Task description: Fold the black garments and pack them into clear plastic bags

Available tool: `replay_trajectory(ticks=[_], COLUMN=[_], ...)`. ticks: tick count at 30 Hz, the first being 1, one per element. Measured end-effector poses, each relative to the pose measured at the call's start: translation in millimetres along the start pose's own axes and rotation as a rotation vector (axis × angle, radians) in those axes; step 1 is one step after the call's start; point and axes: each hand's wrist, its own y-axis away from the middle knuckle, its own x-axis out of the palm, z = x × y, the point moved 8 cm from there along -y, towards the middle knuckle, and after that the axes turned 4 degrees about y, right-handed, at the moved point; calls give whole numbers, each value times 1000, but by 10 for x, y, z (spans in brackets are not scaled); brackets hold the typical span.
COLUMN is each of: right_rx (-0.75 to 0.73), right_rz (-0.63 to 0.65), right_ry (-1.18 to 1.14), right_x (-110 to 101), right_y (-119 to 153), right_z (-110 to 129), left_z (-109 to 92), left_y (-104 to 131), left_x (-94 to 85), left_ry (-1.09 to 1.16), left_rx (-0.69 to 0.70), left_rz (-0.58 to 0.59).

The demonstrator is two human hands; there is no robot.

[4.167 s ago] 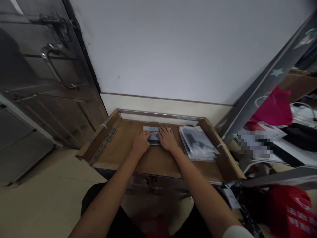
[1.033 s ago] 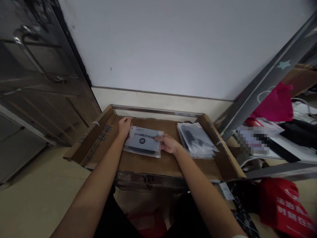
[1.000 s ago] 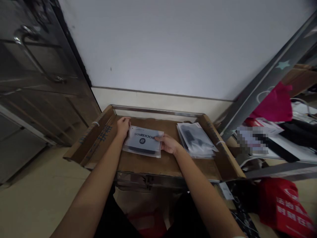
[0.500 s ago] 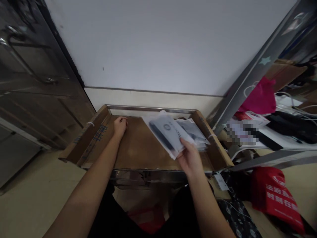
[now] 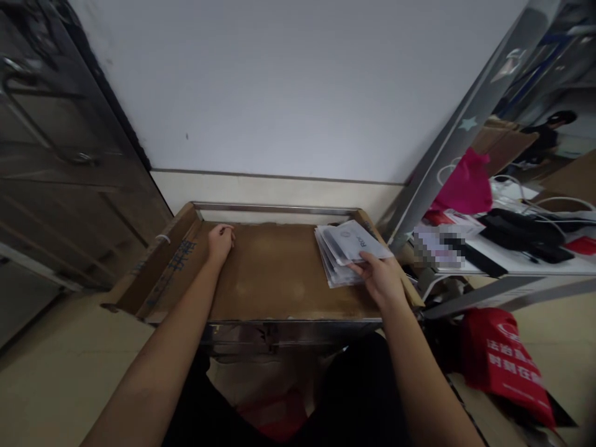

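Observation:
My right hand [image 5: 380, 278] grips the near edge of a frosted plastic pouch [image 5: 352, 241] with dark printing and a dark item inside, thumb on top. That pouch lies over a stack of similar pouches [image 5: 333, 274] at the right end of the brown cardboard tray [image 5: 270, 273]. Near the tray's left side, my left hand [image 5: 220, 242] rests on the cardboard with its fingers curled in a loose fist, and nothing shows in it.
A white panel [image 5: 261, 93] rises behind the tray, and a metal door [image 5: 51, 161] stands at the left. At the right, a desk [image 5: 516, 254] bears cables and a pink cloth [image 5: 465, 186]. A red bag [image 5: 503, 360] sits low at the right. Further back is a person [image 5: 549, 136].
My right hand has carried the pouch from above the tray's middle rightward and down onto the stack. My left hand stays in place on the cardboard. The view has turned slightly right.

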Motion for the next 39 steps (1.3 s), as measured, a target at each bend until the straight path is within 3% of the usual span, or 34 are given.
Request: replay_trajectory(ticks=[5,9,13,15,18,20,23,25,29,35,39], right_rx=[-17,31,-195,-318,-450,-522,-569,-573,-609,-610,-605], right_rz=[-16,-125,-320,-243,138,389,538,559,452,330,253], right_ry=[116,189,211,329,684,872,1196,1351,1470,1503,1458], right_x=[-126,-345,-498,-348,211,606,1033,1237,1471,1534,1475], right_y=[92,396,891,1059,1104,1043,775,548,154,-182,-295], right_z=[-46,-218,-305,-346,-507,-678,-949,-1087,-1154,-1166,-1153], left_z=[16,34,15,-43,-186,-255,-348,-414,-468,-392,-346], left_y=[-10,-14,-1,30,152,291,565,739,909,816,665], left_x=[3,9,44,72,200,374,716,921,1151,1254,1251], left_ry=[-13,-31,-94,-209,-487,-677,-841,-894,-979,-923,-904], left_rx=[14,16,33,94,246,319,417,475,506,490,454], left_rz=[8,6,47,70,123,207,384,471,526,612,575])
